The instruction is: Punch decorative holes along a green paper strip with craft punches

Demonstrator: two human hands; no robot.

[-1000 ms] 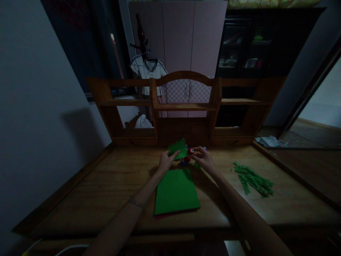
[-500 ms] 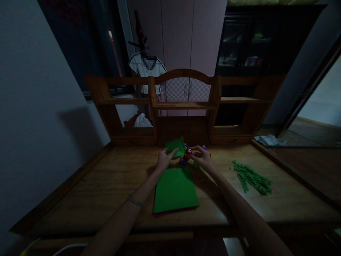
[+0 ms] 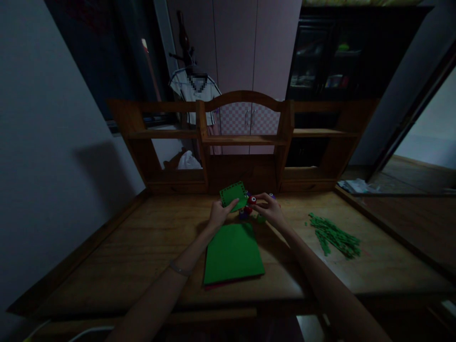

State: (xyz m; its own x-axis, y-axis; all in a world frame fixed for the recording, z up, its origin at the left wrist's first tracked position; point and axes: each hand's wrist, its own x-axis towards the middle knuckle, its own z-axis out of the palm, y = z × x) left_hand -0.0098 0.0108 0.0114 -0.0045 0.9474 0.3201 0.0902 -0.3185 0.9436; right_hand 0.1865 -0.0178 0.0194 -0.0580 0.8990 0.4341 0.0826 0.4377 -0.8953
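Pinched between the thumb and fingers of my left hand (image 3: 219, 213) is a small green sheet (image 3: 232, 194), tilted up, with rows of dark cut-outs along its edges. My right hand (image 3: 272, 210) closes its fingertips on a small red craft punch (image 3: 251, 200) that shows a white, dark-centred disc. The punch is at the sheet's right edge; whether it bites the sheet cannot be made out. Below and around it stand another red punch (image 3: 248, 209), a purple one (image 3: 243, 215) and a green one (image 3: 261, 218). A larger green sheet (image 3: 233, 251) lies flat nearer me, atop a reddish layer.
Thin green strips (image 3: 335, 236) lie in a loose pile on the right of the wooden desk (image 3: 142, 251). Another purple punch (image 3: 272, 195) is behind my right hand. A wooden shelf unit (image 3: 244, 139) rises along the desk's far edge. The light is dim.
Both hands keep nearly the same hold. The small green sheet has tilted slightly, and the whole view has shifted a little.
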